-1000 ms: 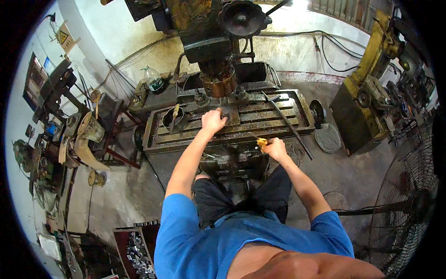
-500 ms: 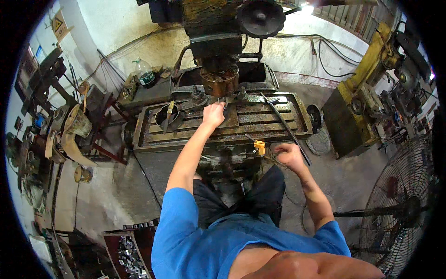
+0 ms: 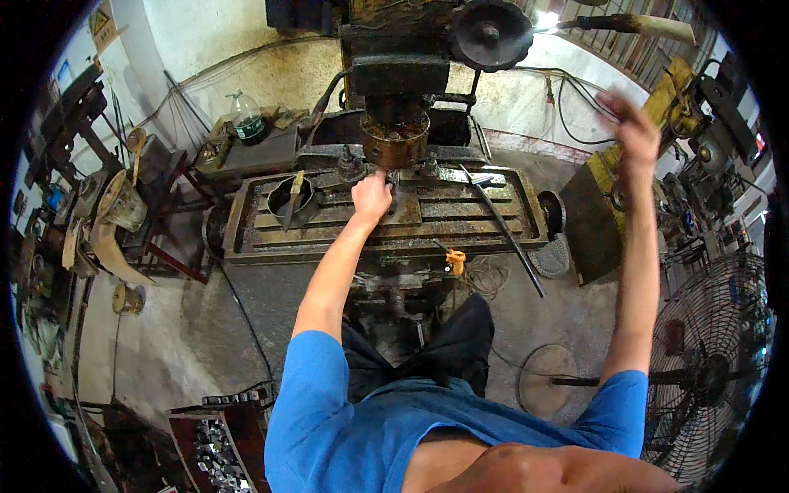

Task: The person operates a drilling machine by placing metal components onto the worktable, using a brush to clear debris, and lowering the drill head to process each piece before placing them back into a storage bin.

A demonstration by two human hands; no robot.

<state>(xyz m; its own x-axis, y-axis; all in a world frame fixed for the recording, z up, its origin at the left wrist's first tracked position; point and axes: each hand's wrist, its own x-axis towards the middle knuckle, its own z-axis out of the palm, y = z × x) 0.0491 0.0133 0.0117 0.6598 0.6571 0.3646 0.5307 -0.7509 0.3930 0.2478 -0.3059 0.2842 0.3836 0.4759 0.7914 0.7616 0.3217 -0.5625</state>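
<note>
Right hand (image 3: 631, 123) is swinging up off the orange handle (image 3: 454, 262), now raised toward the overhead lever (image 3: 633, 25), blurred, grip unclear. Left hand (image 3: 371, 197) is staying on the workpiece (image 3: 394, 212) on the mill surface (image 3: 460, 215), fingers curled.

A slotted steel machine table (image 3: 460, 215) stands directly in front of the person, below the round rusty spindle head (image 3: 395, 140) of a milling machine. The left hand (image 3: 371, 197) rests on the table just below that head. A long dark metal bar (image 3: 501, 226) lies across the table's right half, overhanging its front edge. A small yellow handle (image 3: 454, 262) sits at the table's front, right of centre. A clear plastic bottle (image 3: 246, 117) stands on a bench behind and left of the table. The right hand (image 3: 629, 123) is raised well right of the table, above a yellow machine (image 3: 604, 177). A wire-guarded floor fan (image 3: 711, 361) stands at far right.
</note>
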